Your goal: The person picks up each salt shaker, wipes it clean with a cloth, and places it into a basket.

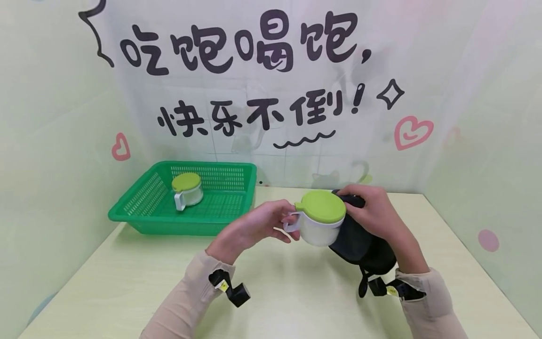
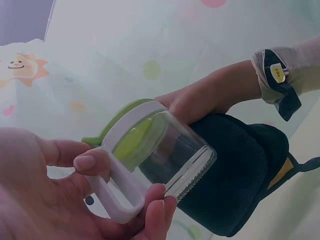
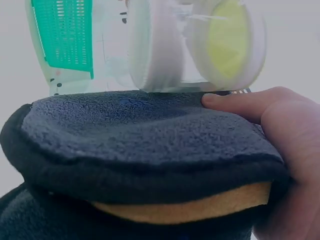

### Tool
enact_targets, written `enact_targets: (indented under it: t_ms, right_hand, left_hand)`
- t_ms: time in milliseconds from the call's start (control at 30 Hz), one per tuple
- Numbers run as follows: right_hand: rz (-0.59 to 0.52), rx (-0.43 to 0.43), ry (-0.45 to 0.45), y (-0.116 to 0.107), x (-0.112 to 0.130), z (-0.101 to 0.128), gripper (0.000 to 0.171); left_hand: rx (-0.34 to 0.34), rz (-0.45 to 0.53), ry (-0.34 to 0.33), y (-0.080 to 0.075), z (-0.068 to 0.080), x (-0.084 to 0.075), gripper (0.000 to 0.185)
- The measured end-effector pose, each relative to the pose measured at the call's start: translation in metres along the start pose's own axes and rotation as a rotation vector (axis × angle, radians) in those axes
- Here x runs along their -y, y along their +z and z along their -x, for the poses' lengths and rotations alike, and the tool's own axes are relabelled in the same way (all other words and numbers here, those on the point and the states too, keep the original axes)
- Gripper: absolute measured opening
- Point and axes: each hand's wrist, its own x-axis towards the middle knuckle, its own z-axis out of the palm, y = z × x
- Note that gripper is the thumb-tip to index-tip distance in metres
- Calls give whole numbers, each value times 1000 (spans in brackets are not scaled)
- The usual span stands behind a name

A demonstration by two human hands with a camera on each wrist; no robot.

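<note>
A clear jar [image 1: 318,226] with a green lid [image 1: 320,205] and a white handle [image 1: 292,222] is held above the table. My left hand [image 1: 259,225] pinches that handle [image 2: 117,197] between thumb and fingers. My right hand [image 1: 374,214] grips a black fleece cloth pad [image 1: 360,242] and presses it against the jar's right side [image 2: 175,160]. In the right wrist view the black pad [image 3: 140,145], with a tan foam layer underneath, lies against the jar [image 3: 192,42], and my thumb [image 3: 250,102] lies on it.
A green plastic basket [image 1: 158,219] stands at the back left of the pale table [image 1: 296,296] and holds a second green-lidded jar [image 1: 187,189]. Pale walls with printed writing close in the back and sides.
</note>
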Motion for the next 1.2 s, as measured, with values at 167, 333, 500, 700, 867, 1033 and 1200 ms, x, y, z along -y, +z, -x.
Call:
enact_targets:
  t_ms: [167, 333, 500, 700, 867, 1033, 1200]
  right_hand:
    - [-22, 1, -1, 1, -3, 0, 20]
    - [-15, 10, 15, -1, -2, 0, 20]
    - [-32, 20, 67, -5, 2, 1, 18]
    - [-96, 58, 87, -9, 3, 1, 22]
    - [-242, 120, 26, -6, -4, 1, 24]
    - [-374, 224, 3, -1, -10, 0, 27]
    - [-489, 338, -4, 1, -12, -1, 26]
  left_hand:
    - [22, 54, 1, -1, -2, 1, 34]
    - [-38, 96, 6, -3, -2, 2, 35]
    - [-76, 90, 14, -7, -4, 2, 35]
    - [-9, 36, 17, -11, -2, 1, 34]
    - [76, 0, 26, -14, 1, 0, 36]
    - [154, -15, 28, -15, -1, 5, 36]
    - [249, -29, 18, -11, -2, 8, 31]
